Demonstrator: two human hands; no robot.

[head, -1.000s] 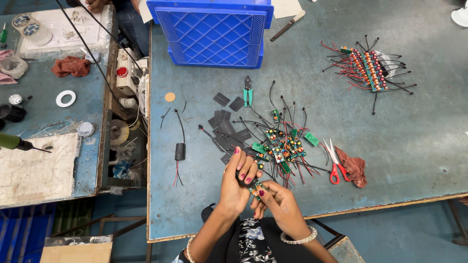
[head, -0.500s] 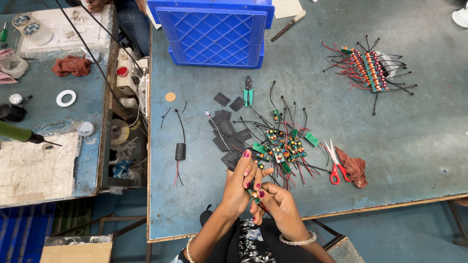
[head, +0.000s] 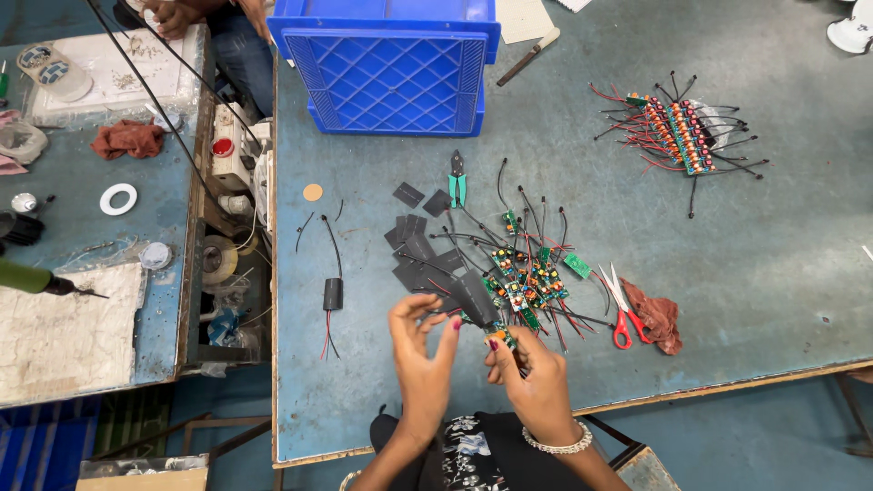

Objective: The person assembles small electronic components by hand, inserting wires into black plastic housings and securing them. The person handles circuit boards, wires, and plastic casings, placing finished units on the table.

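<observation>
- Left hand (head: 426, 350) is hovering over the near edge of the blue-grey worktable (head: 746, 300), fingers spread, fingertips touching the black sleeve piece (head: 476, 300).
- Right hand (head: 536, 380) is pinching a small green circuit board with wires (head: 503, 338) between thumb and fingers, just above the table edge.
- Black sleeve piece is sticking up from the board, between both hands.
- Loose pile of small green circuit boards with red and black wires (head: 527, 277) is lying just beyond the hands.
- Flat black rectangular pieces (head: 414, 244) are lying left of the pile.
- Red-handled scissors (head: 620, 314) are resting beside a reddish rag (head: 657, 314).
- Blue plastic crate (head: 391, 68) is sitting at the far edge.
</observation>
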